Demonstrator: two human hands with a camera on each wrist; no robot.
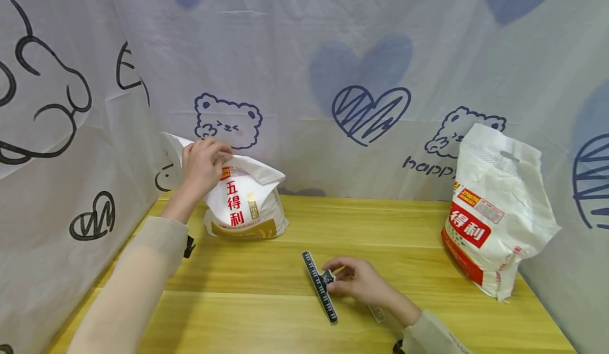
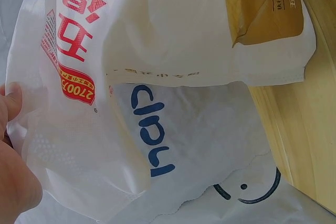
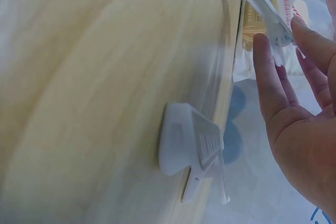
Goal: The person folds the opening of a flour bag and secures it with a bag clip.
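Note:
At the back left stands a white flour bag [image 1: 254,201] with red characters and a gold lower band. Its upper part is folded over, and my left hand [image 1: 202,166] grips the top edge. The left wrist view shows the thumb on the white plastic of the bag [image 2: 173,30]. My right hand [image 1: 363,285] pinches the middle of a long bag clip [image 1: 320,286] with a black-and-white piano-key pattern. A second, white clip [image 3: 191,142] lies on the table, mostly hidden behind the right hand in the head view.
Another flour bag [image 1: 495,222], white and red with a handle hole, stands at the right. The wooden table [image 1: 238,275] meets a printed cloth [image 1: 295,148] at the back and sides.

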